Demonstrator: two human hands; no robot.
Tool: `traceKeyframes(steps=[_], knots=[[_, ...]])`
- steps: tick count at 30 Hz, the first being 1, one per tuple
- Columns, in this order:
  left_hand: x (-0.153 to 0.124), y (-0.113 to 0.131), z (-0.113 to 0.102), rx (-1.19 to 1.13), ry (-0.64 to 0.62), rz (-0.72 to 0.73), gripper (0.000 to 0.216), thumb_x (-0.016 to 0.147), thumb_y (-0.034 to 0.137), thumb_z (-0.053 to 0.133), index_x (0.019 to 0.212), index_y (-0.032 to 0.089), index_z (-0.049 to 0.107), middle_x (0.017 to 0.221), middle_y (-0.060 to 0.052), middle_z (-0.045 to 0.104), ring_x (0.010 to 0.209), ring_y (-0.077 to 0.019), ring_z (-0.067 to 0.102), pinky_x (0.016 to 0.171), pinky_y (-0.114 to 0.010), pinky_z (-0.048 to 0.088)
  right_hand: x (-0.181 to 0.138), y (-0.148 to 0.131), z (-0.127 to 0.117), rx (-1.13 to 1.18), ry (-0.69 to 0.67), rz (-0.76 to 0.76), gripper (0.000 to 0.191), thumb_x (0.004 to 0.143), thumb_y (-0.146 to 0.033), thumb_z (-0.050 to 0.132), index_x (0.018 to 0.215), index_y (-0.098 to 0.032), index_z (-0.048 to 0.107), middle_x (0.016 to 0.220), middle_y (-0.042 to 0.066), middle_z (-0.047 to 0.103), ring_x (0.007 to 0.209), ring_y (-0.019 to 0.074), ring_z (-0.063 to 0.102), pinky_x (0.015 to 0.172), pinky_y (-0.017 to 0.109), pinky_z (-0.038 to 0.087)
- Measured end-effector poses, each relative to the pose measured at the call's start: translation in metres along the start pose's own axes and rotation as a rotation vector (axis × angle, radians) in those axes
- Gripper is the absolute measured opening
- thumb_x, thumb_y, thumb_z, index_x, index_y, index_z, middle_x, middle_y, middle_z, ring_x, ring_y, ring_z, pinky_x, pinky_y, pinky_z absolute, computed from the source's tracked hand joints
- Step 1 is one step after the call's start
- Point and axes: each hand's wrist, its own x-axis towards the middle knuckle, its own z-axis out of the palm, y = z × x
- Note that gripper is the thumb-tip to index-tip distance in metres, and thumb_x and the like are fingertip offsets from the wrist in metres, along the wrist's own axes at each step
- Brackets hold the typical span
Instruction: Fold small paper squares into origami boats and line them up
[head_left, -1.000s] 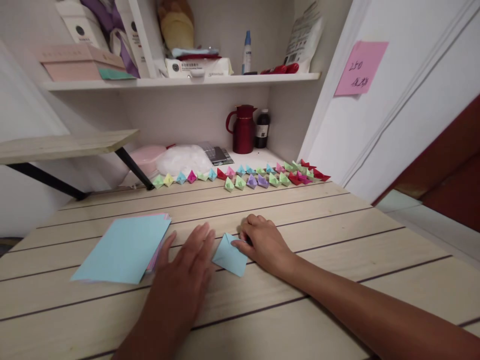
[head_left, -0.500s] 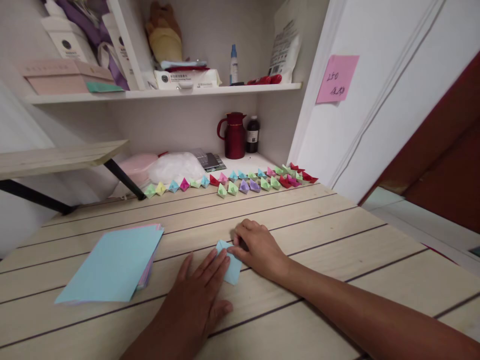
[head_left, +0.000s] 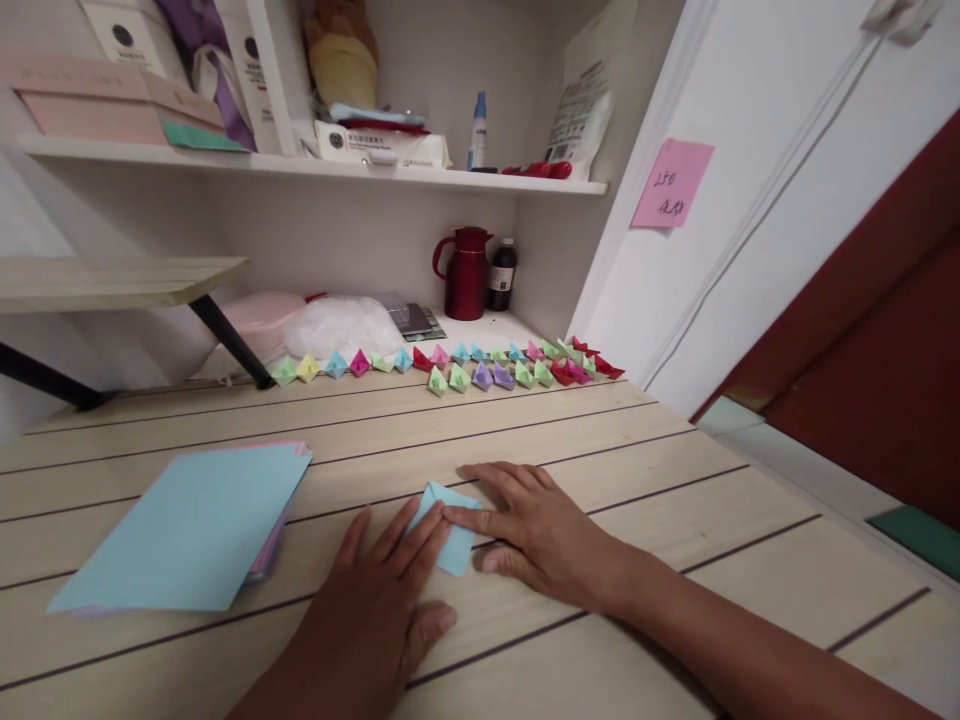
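Observation:
A small folded piece of light blue paper (head_left: 458,553) lies flat on the wooden tabletop. My left hand (head_left: 373,590) is spread open, palm down, its fingertips pressing on the paper's left part and hiding some of it. From the right, my right hand (head_left: 551,535) reaches in with its index fingertip on the paper's upper middle, close to the left fingertips. The other right fingers are spread on or near the table, holding nothing. To the left is a stack of coloured paper sheets (head_left: 187,530), light blue on top.
Several small folded paper boats (head_left: 482,377) stand in rows along the table's back edge. Behind them are a dark red jug (head_left: 466,275), a dark bottle (head_left: 502,277) and a white plastic bag (head_left: 345,327). A raised wooden shelf (head_left: 112,283) stands at the left.
My right hand has uncurled: its index finger now stretches onto the paper and its thumb has dropped to the near side. The left hand stays on the paper. The view has shifted slightly.

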Motion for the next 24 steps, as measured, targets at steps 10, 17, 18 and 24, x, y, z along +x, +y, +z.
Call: traceKeyframes(steps=[10,17,18,24], knots=[[0.0,-0.002,0.005,-0.053,0.001,-0.029,0.058,0.096,0.041,0.039,0.149,0.035,0.017,0.155,0.002,0.029,0.142,-0.0265,0.029,0.115,-0.057,0.019,-0.019,0.004,-0.003,-0.198,-0.057,0.074,0.046,0.095,-0.052,0.042,0.138,-0.037,0.048,0.144,0.009,0.046,0.128,0.0309,0.043,0.101,0.049,0.036],[0.0,0.001,-0.006,-0.113,-0.064,-0.083,0.054,0.096,0.043,0.035,0.148,0.035,0.023,0.155,0.002,0.028,0.144,-0.0268,0.025,0.116,-0.059,0.015,-0.031,0.019,-0.02,-0.174,-0.107,0.095,0.048,0.095,-0.05,0.043,0.14,-0.033,0.044,0.143,0.008,0.047,0.128,0.029,0.043,0.102,0.049,0.036],[-0.001,0.003,-0.008,-0.118,-0.076,-0.091,0.054,0.096,0.042,0.035,0.148,0.035,0.024,0.155,0.002,0.028,0.144,-0.0268,0.024,0.116,-0.06,0.015,-0.03,0.018,-0.022,-0.161,-0.096,0.104,0.05,0.096,-0.048,0.042,0.142,-0.031,0.041,0.144,0.008,0.046,0.129,0.0282,0.042,0.102,0.048,0.036],[0.0,0.009,-0.016,-0.164,-0.072,-0.116,0.053,0.095,0.04,0.038,0.147,0.036,0.026,0.154,0.002,0.032,0.144,-0.0262,0.024,0.116,-0.061,0.013,-0.013,-0.005,-0.019,-0.1,0.067,0.051,0.052,0.099,-0.047,0.033,0.148,-0.03,0.031,0.148,0.011,0.038,0.135,0.0274,0.034,0.105,0.048,0.033]])
